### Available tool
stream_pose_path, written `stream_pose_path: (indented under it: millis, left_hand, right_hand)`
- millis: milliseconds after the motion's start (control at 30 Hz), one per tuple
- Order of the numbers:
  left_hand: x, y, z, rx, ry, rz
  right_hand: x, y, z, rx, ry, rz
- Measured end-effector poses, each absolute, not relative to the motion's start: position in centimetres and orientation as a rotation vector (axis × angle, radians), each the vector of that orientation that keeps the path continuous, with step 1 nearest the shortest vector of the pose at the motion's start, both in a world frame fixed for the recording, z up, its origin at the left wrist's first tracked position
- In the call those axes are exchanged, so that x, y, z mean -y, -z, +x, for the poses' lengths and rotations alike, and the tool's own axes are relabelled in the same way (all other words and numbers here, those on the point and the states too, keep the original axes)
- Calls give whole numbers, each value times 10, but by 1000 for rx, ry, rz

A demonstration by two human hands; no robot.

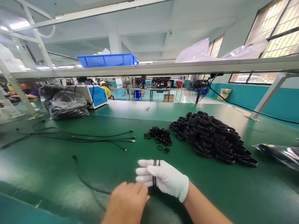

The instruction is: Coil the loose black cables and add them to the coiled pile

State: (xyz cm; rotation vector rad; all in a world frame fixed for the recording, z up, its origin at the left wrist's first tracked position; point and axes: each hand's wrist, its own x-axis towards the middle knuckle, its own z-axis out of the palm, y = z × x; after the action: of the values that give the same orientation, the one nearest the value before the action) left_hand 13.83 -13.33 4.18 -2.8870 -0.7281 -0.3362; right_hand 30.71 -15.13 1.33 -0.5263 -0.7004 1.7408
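My left hand (pixel 127 199), bare, is curled around a black cable (pixel 92 186) low in the middle of the view. The cable's free end trails left across the green table, blurred by motion. My right hand (pixel 168 179) wears a white glove and sits close against the left hand. Its fingers are stretched out to the left, with the thumb across them. Several black rubber rings (pixel 154 181) are looped around the gloved fingers. Beyond the hands lies a small heap of black rubber rings (pixel 161 135), with a few loose ones at its near edge.
A large pile of coiled black cables (pixel 210 137) stands at right, beside a plastic bag of black items (pixel 279 154). Several straightened cables (pixel 100 140) lie at left. Behind them are a bagged black bundle (pixel 68 105) and a blue-white machine (pixel 97 95). A shelf (pixel 158 69) crosses above.
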Motion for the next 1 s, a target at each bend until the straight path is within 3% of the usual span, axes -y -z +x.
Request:
stream_pose_path:
  millis: [167,300,433,667,867,1000]
  left_hand:
    - [85,-95,149,1002,323,-3621]
    - [71,-75,156,1232,535,-4010]
    - [83,-33,147,1296,745,-3834]
    - [115,7,120,1239,291,-2975]
    - [141,-23,141,984,243,-2890]
    - [120,-68,134,974,253,-3145]
  right_hand:
    - [166,-5,299,892,-2136,-414]
    - [170,-7,293,837,-2150,-364]
    - [164,-14,292,714,-1976,-236]
    - [152,-34,299,566,-1766,-175]
    - [154,-19,298,629,-1673,-623]
    - [162,-7,293,833,-1939,-644]
